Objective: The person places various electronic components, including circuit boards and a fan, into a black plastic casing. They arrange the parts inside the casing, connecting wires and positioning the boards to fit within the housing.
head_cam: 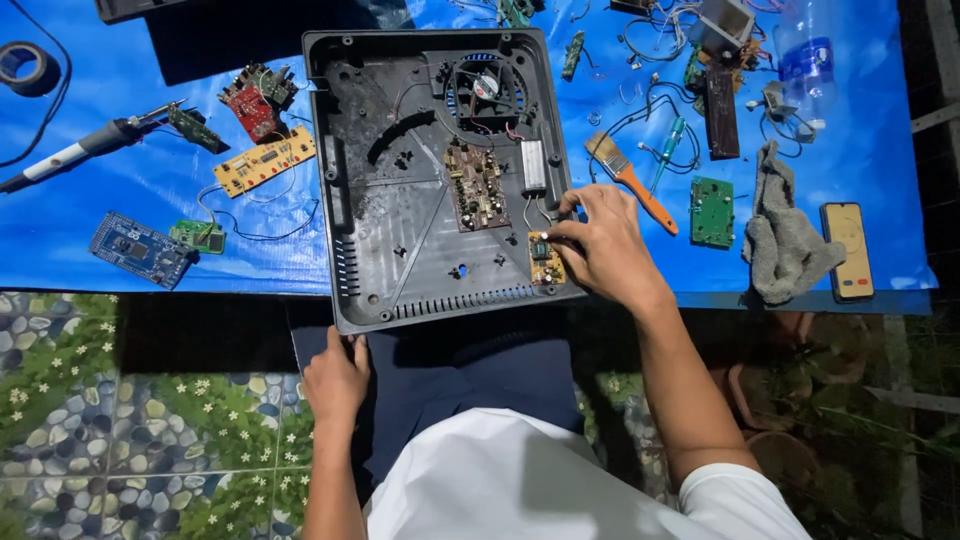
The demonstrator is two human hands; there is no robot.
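Small yellow board (545, 260) sits in casing (440, 180) front-right corner, right hand (600, 245) fingertips pinched on it, left hand (335, 375) resting closed near casing's edge; looks mid-job, main board (475, 185) and fan (485, 90) mounted.

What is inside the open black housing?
Inside the black housing: a cooling fan, a brown circuit board, a white block, and a small yellow board touched by the right hand, which covers the corner beneath.
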